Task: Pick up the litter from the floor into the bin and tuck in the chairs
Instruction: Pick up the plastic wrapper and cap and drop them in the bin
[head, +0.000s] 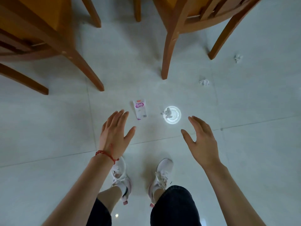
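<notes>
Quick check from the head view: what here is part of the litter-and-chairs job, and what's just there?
Job: wrapper; plastic lid; paper wad; second wad; left chair; right chair.

Not job: shoes; red wrist cord.

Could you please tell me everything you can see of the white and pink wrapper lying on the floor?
The wrapper is a small, flat, oblong packet, seemingly glossy plastic, mostly white with a pink printed label near its far end and a dark barcode-like patch near its near corner. The print is too small to read. It lies flat on the pale tiled floor, slightly slanted, left of a round clear plastic lid. Nothing touches it; the open left hand hovers just short of it.
</notes>
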`<state>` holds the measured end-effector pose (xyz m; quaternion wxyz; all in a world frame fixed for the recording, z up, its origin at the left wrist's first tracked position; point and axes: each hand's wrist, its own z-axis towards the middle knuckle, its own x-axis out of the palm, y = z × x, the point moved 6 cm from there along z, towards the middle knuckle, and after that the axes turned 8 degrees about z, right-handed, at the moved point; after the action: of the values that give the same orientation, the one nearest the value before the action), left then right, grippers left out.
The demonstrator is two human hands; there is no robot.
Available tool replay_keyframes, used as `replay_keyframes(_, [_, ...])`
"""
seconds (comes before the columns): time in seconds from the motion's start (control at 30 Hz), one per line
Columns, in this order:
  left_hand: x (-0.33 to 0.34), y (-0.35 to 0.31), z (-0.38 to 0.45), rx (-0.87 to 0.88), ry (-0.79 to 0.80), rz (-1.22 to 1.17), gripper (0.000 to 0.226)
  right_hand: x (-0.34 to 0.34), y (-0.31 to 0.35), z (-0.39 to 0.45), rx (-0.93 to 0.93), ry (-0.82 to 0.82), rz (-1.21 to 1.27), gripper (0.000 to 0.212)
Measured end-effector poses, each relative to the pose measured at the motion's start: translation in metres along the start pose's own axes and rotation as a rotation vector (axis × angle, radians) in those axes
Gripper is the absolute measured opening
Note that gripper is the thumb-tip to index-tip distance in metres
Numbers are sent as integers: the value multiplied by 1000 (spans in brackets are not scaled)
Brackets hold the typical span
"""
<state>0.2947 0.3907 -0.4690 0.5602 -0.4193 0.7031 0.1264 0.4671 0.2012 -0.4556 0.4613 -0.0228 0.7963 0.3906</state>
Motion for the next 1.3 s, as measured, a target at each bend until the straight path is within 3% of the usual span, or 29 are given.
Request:
replay_keyframes(0.27, [108,26,54,-20,-11,-43,54,81,-69,49,-101,5,-43,45])
replay_keyframes(0.53, [209,53,103,-175,-132,-219,62,161,-153,89,-129,-24,-48,45])
replay_keyframes(0.8, [301,75,139,-446,-285,-460,95,227,-196,132,-199,-137,53,49])
replay_keyframes(0.97, [330,71,166,-499,-370,-572,108,250,-206,151,-238,-177,94,53])
replay_keyframes(1.1, [334,68,182,-535,-392,-614,103,256,-212,156,-211,-202,140,45])
replay_keyframes(1.3, [320,72,182,-572,-436,-723,69,258,-215,150,-171,-226,174,45])
